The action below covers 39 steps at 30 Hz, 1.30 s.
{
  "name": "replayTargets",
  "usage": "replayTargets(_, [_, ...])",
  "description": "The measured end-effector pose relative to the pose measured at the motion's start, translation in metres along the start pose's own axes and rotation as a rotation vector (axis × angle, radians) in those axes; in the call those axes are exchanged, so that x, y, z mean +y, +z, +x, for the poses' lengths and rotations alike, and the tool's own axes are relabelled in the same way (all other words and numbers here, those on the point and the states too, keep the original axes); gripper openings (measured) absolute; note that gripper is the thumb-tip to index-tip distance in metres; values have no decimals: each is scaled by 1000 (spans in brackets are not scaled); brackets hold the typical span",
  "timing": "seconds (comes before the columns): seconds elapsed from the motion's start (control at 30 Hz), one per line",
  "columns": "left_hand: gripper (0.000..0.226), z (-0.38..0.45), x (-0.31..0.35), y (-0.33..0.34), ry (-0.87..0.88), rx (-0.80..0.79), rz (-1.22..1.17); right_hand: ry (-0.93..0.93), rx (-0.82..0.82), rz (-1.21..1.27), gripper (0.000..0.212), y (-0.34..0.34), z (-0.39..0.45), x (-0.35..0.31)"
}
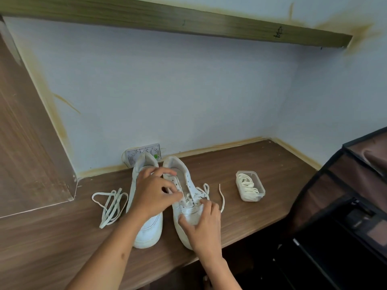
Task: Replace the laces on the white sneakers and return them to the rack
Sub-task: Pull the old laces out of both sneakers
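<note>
- Two white leather sneakers stand side by side, toes toward the person, on the brown wood-grain shelf (251, 174).
- The left hand (155, 191) reaches over the left sneaker (146, 231), fingers curled, pinching at the lace (201, 193) of the right sneaker (184, 185).
- The right hand (204, 225) rests on that shoe's toe, fingers bent, pressing it down.
- A loose white flat lace (111, 203) lies left of the left hand.
- A clear plastic tub (250, 186) of laces sits right of the right hand.

A pale blue wall (167, 91) with yellowish stains along its edges backs a brown wood-grain desk (251, 174). An olive-toned wooden shelf (188, 19) runs above; a socket plate (134, 156) sits low on the wall.
</note>
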<state>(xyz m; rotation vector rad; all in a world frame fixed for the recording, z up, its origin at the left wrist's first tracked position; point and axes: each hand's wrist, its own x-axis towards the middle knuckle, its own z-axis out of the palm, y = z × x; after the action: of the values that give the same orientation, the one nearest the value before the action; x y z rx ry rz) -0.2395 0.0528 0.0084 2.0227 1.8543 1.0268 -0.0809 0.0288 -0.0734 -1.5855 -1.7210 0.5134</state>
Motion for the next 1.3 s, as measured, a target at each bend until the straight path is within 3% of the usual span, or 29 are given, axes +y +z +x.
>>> replayTargets(0.07, [39,1,-7,-15,-61,35,-38,-1,3,18,70,0,0,1])
replayTargets(0.23, [50,-2,-11,-11,-10,104,281,-85,18,-55,68,2,-7,3])
replayTargets(0.4, [42,-1,0,21,196,100,415,-108,-51,-57,86,0,-7,5])
replayTargets(0.6, [22,1,14,38,98,-49,667,-129,-71,-59,92,3,-5,11])
replayTargets(0.77, [23,2,18,47,-9,-105,519,-116,-83,-53,104,4,-5,12])
replayTargets(0.93, [16,6,15,36,26,-94,453,-96,-101,-45,108,4,-4,13])
replayTargets(1.0, [13,8,11,25,38,-2,335,-84,-111,-29,110,2,-4,12])
replayTargets(1.1, [20,10,0,-4,-87,246,51,-79,-114,-39,107,2,-5,11])
replayTargets(1.17, [28,7,-9,-20,-206,221,121,-77,-116,-41,109,2,-4,10])
replayTargets(1.23, [31,1,-16,-23,-336,37,358,-74,-120,-43,112,3,-3,9])
replayTargets(1.3, [23,-3,-17,-18,-380,-13,461,-71,-121,-41,112,2,-4,8])
